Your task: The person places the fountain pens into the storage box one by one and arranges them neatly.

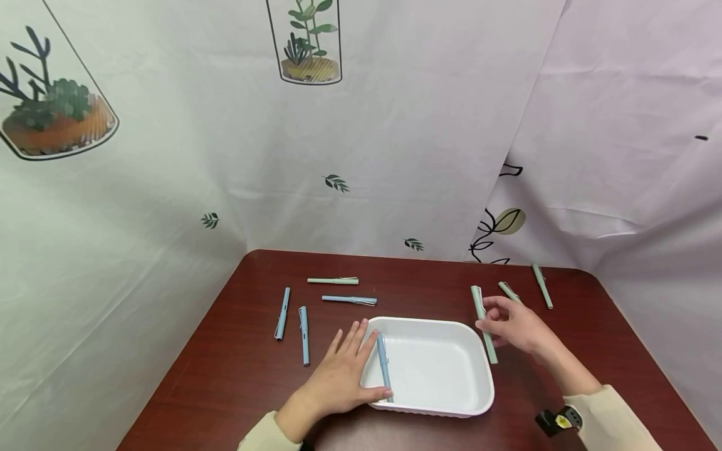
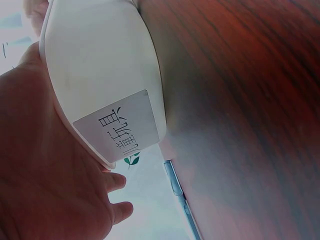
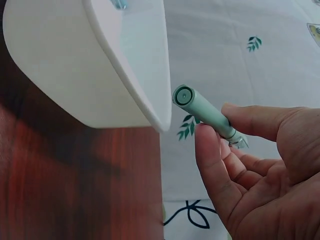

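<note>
My right hand (image 1: pixel 516 326) pinches a light green pen (image 1: pixel 479 303) between thumb and fingers, just beyond the right rim of a white tray (image 1: pixel 437 366). In the right wrist view the pen's round end (image 3: pixel 184 95) points toward the camera, above table level. My left hand (image 1: pixel 338 379) rests on the tray's left side, fingers straight and spread along the rim, thumb over the front corner. Inside the tray, along its left wall, lies a blue pen (image 1: pixel 383 358), its lower end close to the left thumb. A printed label (image 2: pixel 120 125) shows on the tray's outer wall.
Left of the tray lie blue pens (image 1: pixel 282 313) (image 1: pixel 304 335). Behind it are another blue pen (image 1: pixel 349 300) and a green pen (image 1: pixel 333 281). Two more green pens (image 1: pixel 509 292) (image 1: pixel 542 286) lie at the back right. A patterned cloth (image 1: pixel 383 138) hangs behind the brown table (image 1: pixel 225 376).
</note>
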Tool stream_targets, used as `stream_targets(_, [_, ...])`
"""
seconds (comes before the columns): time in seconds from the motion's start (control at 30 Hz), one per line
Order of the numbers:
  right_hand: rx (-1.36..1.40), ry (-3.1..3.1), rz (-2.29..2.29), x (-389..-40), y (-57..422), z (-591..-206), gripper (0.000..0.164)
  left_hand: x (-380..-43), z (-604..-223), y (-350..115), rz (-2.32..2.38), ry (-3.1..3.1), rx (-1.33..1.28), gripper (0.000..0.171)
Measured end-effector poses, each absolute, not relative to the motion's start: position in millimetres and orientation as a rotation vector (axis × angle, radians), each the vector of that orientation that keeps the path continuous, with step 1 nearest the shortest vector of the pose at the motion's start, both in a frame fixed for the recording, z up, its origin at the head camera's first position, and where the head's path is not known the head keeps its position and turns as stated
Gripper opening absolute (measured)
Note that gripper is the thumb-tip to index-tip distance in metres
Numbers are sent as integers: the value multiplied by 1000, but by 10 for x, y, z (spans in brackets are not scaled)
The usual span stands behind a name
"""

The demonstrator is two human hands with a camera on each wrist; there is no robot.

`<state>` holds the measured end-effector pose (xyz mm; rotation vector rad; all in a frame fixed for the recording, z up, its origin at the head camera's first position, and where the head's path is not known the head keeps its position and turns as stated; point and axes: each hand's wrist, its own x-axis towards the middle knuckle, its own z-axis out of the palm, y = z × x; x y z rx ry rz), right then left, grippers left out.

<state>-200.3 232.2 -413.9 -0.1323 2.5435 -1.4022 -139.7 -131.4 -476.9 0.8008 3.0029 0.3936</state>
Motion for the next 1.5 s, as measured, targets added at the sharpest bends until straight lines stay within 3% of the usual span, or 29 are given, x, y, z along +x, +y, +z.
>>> stream_targets(1.5, [-118,2363,-1550,-1676,1898,-4350,56,-1404,-4785,-1318,399,2994,794,104])
